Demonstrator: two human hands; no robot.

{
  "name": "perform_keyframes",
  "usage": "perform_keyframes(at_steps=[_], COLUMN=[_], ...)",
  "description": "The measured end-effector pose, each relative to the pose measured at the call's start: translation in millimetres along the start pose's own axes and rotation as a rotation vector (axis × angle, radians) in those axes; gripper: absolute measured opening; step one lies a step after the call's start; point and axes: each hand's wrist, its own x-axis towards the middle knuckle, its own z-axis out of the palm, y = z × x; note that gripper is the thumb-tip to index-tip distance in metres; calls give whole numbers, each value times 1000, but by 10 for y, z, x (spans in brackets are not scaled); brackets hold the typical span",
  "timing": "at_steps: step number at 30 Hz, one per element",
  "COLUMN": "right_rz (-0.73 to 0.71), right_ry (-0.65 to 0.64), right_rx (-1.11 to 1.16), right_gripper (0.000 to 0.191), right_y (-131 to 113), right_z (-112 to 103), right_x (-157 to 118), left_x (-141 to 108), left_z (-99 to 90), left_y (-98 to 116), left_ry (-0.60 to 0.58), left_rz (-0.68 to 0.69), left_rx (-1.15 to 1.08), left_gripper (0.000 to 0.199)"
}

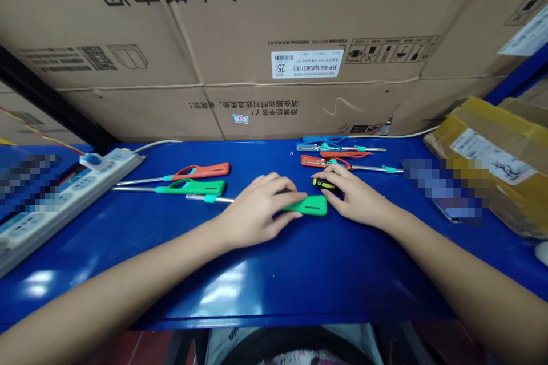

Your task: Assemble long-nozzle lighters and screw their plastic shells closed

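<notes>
My left hand [263, 208] is closed around a green lighter [311, 205] with a long metal tube, which lies flat with its tube pointing left. Just right of the lighter's end, my right hand [353, 194] has its fingers around a black and yellow tool handle [326, 185]; the rest of that tool is hidden. To the left lie a red lighter [208, 170] and another green lighter [197, 187], side by side. Behind my right hand are opened lighter parts, among them an orange shell [310, 161] and a blue one [323, 140].
The blue table [257, 291] has a white power strip [68, 205] with a plug at its left. A large cardboard box [240, 40] stands along the back. At the right are a taped parcel [496, 165] and a partly blurred flat object [447, 191].
</notes>
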Motion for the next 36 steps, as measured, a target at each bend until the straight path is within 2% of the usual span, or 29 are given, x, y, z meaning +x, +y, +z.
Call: perform_keyframes(at_steps=[3, 5, 8, 11, 13, 19, 25, 30, 33, 36], right_rz=[0, -6, -24, -35, -30, -50, -46, -60, -73, -111], right_ry=[-10, -16, -25, -27, -27, -19, -9, 2, 31, 38], right_rx=[-13, -24, -25, -18, -20, -7, 1, 3, -6, -43], right_gripper=[36, 36, 33, 31, 30, 29, 29, 30, 32, 34], right_y=[-1, -16, -49, -75, -80, -44, -39, -23, -34, -91], right_z=[12, 12, 11, 12, 13, 43, 55, 84, 122, 137], right_x=[-1, -5, -13, -19, -22, -22, -10, -23, -4, 156], left_x=[62, 73, 12, -115, -210, -402, -479, -475, -336, -119], left_z=[-361, -565, -759, -836, -850, -807, -756, -790, -724, -478], left_y=[-198, -426, -830, -1177, -1346, -1636, -1693, -1669, -1480, -1051], left_ry=[41, 63, 33, -8, -22, -69, -114, -62, 22, 122], left_rz=[24, 26, -70, -223, -260, -328, -414, -515, -529, -476], left_rx=[96, 162, 204, 171, 176, 135, 66, 74, 89, 64], left_gripper=[33, 32, 35, 38, 40, 57, 57, 49, 45, 35])
